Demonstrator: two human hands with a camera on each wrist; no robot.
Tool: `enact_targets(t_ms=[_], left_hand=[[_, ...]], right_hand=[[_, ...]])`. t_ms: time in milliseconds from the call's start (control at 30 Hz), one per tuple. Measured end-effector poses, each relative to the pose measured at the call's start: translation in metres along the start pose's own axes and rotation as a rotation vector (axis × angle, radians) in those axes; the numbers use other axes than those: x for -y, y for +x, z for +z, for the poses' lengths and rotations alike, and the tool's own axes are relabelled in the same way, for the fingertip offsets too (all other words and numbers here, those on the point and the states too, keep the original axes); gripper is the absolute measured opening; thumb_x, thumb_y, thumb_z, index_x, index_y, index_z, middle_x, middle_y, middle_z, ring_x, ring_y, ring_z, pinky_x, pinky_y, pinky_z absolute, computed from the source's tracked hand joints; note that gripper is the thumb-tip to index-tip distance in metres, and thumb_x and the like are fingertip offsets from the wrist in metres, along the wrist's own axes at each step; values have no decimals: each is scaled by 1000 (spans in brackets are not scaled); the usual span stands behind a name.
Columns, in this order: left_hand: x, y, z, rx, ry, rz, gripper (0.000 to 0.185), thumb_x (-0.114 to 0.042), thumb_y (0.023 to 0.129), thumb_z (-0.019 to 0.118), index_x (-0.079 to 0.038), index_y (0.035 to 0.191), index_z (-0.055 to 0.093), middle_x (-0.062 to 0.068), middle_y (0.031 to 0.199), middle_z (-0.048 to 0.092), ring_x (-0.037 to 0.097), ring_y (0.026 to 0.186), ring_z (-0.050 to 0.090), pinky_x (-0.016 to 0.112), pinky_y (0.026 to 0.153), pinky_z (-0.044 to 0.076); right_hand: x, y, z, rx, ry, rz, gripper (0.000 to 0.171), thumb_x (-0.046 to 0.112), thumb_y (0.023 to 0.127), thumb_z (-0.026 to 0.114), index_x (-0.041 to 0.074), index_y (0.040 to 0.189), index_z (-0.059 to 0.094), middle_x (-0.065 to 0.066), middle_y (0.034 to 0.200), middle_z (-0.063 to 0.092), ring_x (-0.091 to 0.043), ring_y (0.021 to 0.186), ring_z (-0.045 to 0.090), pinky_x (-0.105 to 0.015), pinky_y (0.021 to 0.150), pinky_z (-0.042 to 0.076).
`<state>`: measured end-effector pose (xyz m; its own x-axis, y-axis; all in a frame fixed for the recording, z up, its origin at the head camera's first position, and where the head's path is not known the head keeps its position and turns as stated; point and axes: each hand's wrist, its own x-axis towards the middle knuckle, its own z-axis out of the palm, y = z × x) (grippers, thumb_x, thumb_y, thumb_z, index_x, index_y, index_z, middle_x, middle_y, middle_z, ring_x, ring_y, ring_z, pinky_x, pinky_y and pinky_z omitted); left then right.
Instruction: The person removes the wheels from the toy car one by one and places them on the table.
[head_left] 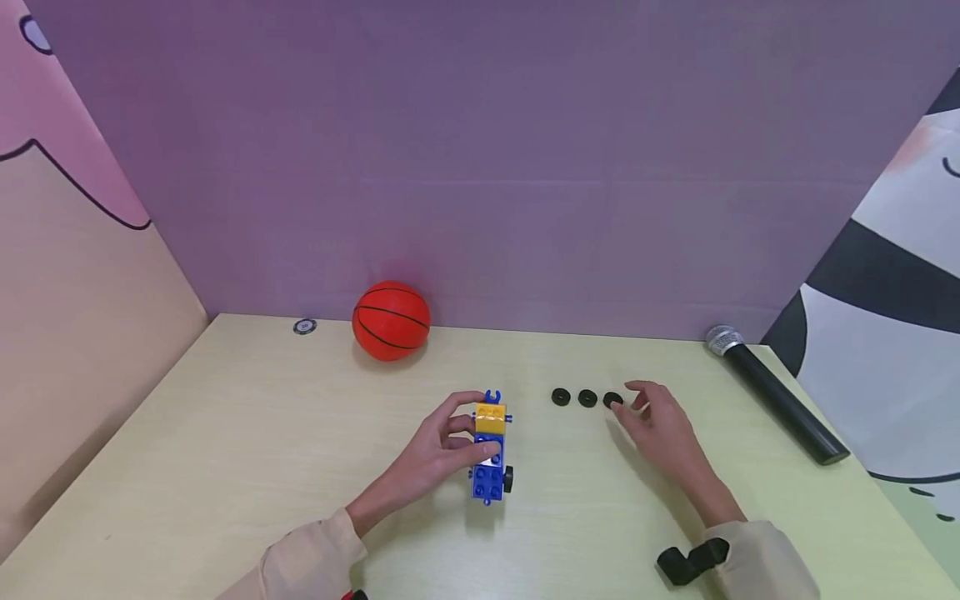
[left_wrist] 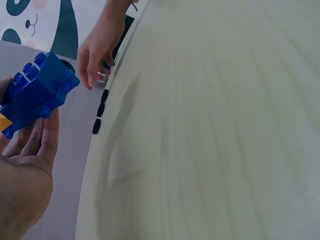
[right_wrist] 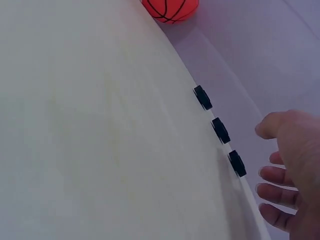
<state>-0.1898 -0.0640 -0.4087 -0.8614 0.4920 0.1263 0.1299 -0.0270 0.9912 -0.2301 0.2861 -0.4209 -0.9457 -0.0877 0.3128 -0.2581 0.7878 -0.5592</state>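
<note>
My left hand holds a toy block car above the table, thumb on top and fingers along its left side. The car has blue blocks with a yellow block at the far end, and one black wheel on its right side. In the left wrist view its blue block shows studs and small axle pegs. Three loose black wheels lie flat in a row on the table. Over the rightmost wheel hovers my right hand, fingers parted and nothing between them.
A red toy basketball sits at the back of the pale table, with a small round chip left of it. Toward the right edge lies a black microphone. Behind the table rises a purple backdrop.
</note>
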Motion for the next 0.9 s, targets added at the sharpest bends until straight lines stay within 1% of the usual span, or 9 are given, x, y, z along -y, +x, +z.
enact_targets(t_ms=[100, 167, 300, 400, 500, 600, 700, 767, 900], left_hand=[[-1, 0, 1, -5, -3, 3, 60, -12, 100, 68, -9, 152, 38, 10, 109, 65, 30, 99, 70, 40, 94, 57], [-2, 0, 1, -9, -6, 6, 61, -12, 100, 68, -9, 153, 38, 10, 110, 65, 30, 99, 70, 39, 94, 57], [-3, 1, 4, -3, -22, 12, 62, -11, 101, 67, -10, 155, 37, 12, 113, 64, 27, 100, 69, 39, 94, 57], [-4, 2, 6, 5, -30, 9, 62, -12, 102, 66, -11, 156, 36, 12, 114, 64, 27, 101, 69, 40, 96, 56], [-3, 4, 9, 5, -22, 0, 62, -15, 103, 66, -13, 157, 35, 12, 116, 65, 27, 103, 68, 40, 97, 55], [-4, 5, 11, 2, -17, -1, 63, -17, 103, 65, -15, 159, 35, 13, 119, 65, 27, 105, 68, 40, 98, 55], [-4, 6, 13, -1, -18, 10, 64, -16, 104, 65, -15, 159, 34, 14, 121, 65, 28, 106, 68, 40, 98, 55], [-5, 6, 14, 1, -19, 20, 63, -15, 104, 64, -16, 159, 32, 15, 122, 65, 28, 107, 68, 40, 98, 55], [-5, 7, 16, -4, -18, 26, 65, -18, 106, 61, -17, 160, 26, 16, 126, 64, 30, 108, 67, 41, 102, 52]], right_hand=[[4, -9, -4, -20, 21, -6, 44, 20, 102, 67, -8, 134, 56, -13, 99, 58, -29, 89, 59, -41, 74, 48], [9, -14, -3, -42, 38, -27, 40, 17, 101, 68, -6, 132, 58, -10, 98, 59, -26, 88, 59, -37, 72, 49], [23, -27, 5, -78, 104, -122, 29, 8, 97, 72, -3, 122, 65, -1, 89, 59, -16, 82, 58, -27, 64, 48], [38, -37, 14, -54, 179, -207, 22, 2, 95, 73, -1, 116, 67, 5, 84, 59, -10, 78, 58, -23, 61, 49], [56, -46, 23, 14, 275, -223, 17, 3, 98, 69, 2, 115, 69, 6, 85, 64, -9, 78, 61, -25, 64, 51], [74, -54, 31, 109, 405, -157, 16, 10, 105, 61, 3, 117, 69, 1, 88, 69, -13, 80, 64, -27, 69, 54], [91, -59, 39, 206, 552, -104, 23, 15, 110, 52, -1, 121, 65, -5, 89, 71, -18, 83, 67, -31, 73, 56], [100, -62, 45, 263, 639, -87, 26, 16, 112, 47, -4, 123, 61, -9, 90, 70, -22, 84, 68, -32, 73, 56], [113, -66, 54, 323, 730, -67, 28, 16, 113, 45, -7, 122, 57, -14, 95, 71, -25, 85, 70, -32, 72, 57]])
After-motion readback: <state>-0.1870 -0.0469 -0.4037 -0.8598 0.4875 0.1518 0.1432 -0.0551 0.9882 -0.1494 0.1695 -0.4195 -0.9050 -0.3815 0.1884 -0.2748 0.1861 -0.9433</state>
